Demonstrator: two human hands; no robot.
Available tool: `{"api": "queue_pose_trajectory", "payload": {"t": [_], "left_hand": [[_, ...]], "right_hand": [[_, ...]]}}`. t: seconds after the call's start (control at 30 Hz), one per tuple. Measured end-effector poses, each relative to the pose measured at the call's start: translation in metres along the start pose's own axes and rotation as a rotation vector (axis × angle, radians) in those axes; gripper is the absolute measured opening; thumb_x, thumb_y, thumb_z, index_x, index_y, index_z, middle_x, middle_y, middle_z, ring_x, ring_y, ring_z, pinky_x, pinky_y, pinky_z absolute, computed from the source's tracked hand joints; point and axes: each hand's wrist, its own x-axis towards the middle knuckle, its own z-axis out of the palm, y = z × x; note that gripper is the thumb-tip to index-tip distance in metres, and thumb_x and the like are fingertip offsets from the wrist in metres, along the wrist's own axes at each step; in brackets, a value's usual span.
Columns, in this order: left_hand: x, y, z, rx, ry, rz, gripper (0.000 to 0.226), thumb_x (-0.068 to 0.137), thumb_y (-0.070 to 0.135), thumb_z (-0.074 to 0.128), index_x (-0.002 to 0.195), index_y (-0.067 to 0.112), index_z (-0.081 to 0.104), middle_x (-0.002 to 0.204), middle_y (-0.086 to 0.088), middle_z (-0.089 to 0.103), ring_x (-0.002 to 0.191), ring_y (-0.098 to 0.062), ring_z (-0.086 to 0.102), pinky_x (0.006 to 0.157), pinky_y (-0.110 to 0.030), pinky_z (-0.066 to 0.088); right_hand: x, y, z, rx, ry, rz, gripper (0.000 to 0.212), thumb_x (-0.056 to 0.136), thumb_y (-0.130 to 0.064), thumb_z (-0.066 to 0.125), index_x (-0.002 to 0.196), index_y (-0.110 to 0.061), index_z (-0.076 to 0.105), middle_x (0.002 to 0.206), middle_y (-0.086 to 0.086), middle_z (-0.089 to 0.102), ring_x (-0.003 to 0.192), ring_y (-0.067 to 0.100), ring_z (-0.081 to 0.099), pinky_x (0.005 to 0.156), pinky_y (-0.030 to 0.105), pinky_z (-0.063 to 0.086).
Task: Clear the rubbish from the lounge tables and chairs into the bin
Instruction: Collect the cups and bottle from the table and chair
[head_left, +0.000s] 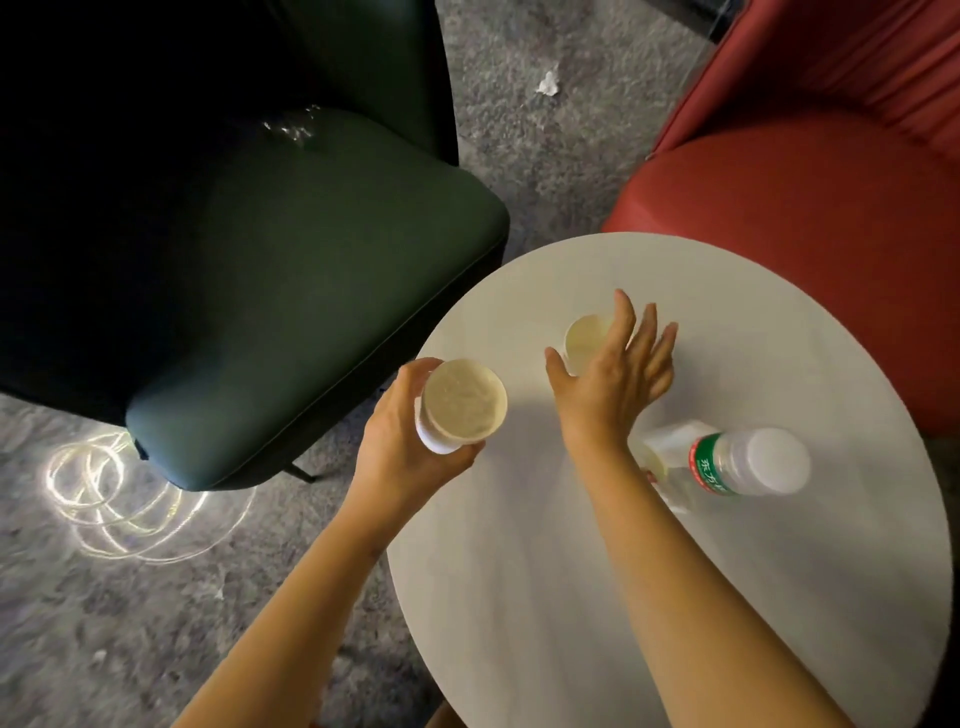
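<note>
A paper cup (464, 399) is gripped in the curled fingers of the left hand (400, 447) at the edge of the round white table (571, 597). A second cup (587, 338), standing on the table, is overhung by the right hand (613, 379), fingers spread straight. A water bottle (748, 462) is seen beside that forearm.

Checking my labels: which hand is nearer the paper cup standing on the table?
Right. The right hand spreads open over that paper cup; the left hand grips a second cup, off to its left.
</note>
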Motion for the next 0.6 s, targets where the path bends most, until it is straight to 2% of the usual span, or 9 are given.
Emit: {"api": "queue_pose_trajectory", "payload": {"t": [0.13, 0.23, 0.33, 0.43, 0.53, 0.6], "left_hand": [[0.004, -0.004, 0.000, -0.014, -0.009, 0.007, 0.071, 0.059, 0.021, 0.086, 0.118, 0.022, 0.047, 0.110, 0.015, 0.052, 0.094, 0.000, 0.051, 0.073, 0.001, 0.037], [0.003, -0.009, 0.002, -0.013, -0.003, -0.003, 0.073, 0.059, 0.022, 0.086, 0.120, 0.019, 0.048, 0.113, 0.011, 0.054, 0.102, -0.008, 0.053, 0.077, -0.008, 0.040], [0.001, -0.010, 0.004, -0.032, -0.006, 0.009, 0.070, 0.060, 0.021, 0.085, 0.119, 0.016, 0.049, 0.115, 0.007, 0.056, 0.106, -0.013, 0.054, 0.082, -0.018, 0.045], [0.000, -0.009, 0.007, -0.023, -0.014, 0.014, 0.072, 0.060, 0.021, 0.086, 0.121, 0.013, 0.050, 0.120, 0.001, 0.057, 0.109, -0.015, 0.054, 0.087, -0.025, 0.047], [-0.003, -0.010, 0.009, -0.038, -0.032, -0.001, 0.072, 0.060, 0.021, 0.085, 0.122, 0.014, 0.049, 0.121, 0.002, 0.056, 0.107, -0.011, 0.054, 0.086, -0.015, 0.044], [-0.006, -0.010, 0.011, -0.033, -0.044, -0.011, 0.073, 0.060, 0.021, 0.085, 0.123, 0.014, 0.048, 0.123, 0.002, 0.056, 0.107, -0.011, 0.053, 0.086, -0.013, 0.042]], "right_hand": [[0.000, -0.003, -0.002, 0.180, 0.015, 0.044, 0.074, 0.075, -0.017, 0.072, 0.138, -0.012, 0.032, 0.133, 0.014, 0.046, 0.120, 0.033, 0.042, 0.098, 0.043, 0.030], [-0.021, -0.016, -0.018, 0.377, 0.027, -0.065, 0.071, 0.072, -0.013, 0.072, 0.134, -0.008, 0.037, 0.129, 0.014, 0.049, 0.111, 0.030, 0.046, 0.090, 0.036, 0.034], [-0.048, -0.026, -0.036, 0.450, 0.019, -0.237, 0.068, 0.071, -0.015, 0.073, 0.130, -0.003, 0.041, 0.128, 0.015, 0.051, 0.108, 0.025, 0.048, 0.088, 0.036, 0.040], [-0.055, -0.025, -0.050, 0.550, 0.004, -0.265, 0.057, 0.076, -0.009, 0.066, 0.127, 0.000, 0.042, 0.126, 0.016, 0.052, 0.109, 0.023, 0.051, 0.091, 0.034, 0.046], [-0.054, -0.022, -0.051, 0.562, -0.078, -0.262, 0.050, 0.080, -0.002, 0.062, 0.126, 0.001, 0.043, 0.125, 0.016, 0.052, 0.110, 0.026, 0.052, 0.092, 0.031, 0.044], [-0.055, -0.020, -0.046, 0.515, -0.198, -0.232, 0.048, 0.084, -0.004, 0.061, 0.128, -0.001, 0.042, 0.129, 0.015, 0.050, 0.113, 0.025, 0.050, 0.094, 0.036, 0.044]]}}
